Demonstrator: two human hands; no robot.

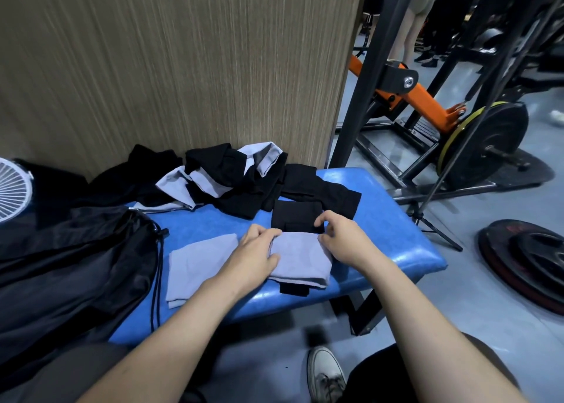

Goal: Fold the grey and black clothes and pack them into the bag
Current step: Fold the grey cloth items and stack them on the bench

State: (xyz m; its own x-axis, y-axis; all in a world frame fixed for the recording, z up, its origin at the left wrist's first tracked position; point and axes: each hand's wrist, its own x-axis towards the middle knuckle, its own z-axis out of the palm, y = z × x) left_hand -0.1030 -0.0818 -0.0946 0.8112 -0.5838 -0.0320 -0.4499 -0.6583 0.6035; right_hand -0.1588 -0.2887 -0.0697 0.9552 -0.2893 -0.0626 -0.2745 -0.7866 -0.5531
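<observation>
**Both hands on the folded grey piece**

The left hand (259, 251) has its fingers (268, 236) curled over the left edge of a folded grey cloth (300, 261), thumb lying on top. The right hand (341, 239) pinches the cloth's far right corner. That grey cloth lies on a folded black garment (297, 216), which shows beyond it and peeks out under its near edge. Another folded grey cloth (195, 265) lies just beside, to the left. All rest on the blue padded worktop (396, 235). Further back sits a heap of unfolded black and grey clothes (232, 180). The black drawstring bag (76, 265) slumps at the worktop's left end.
</observation>
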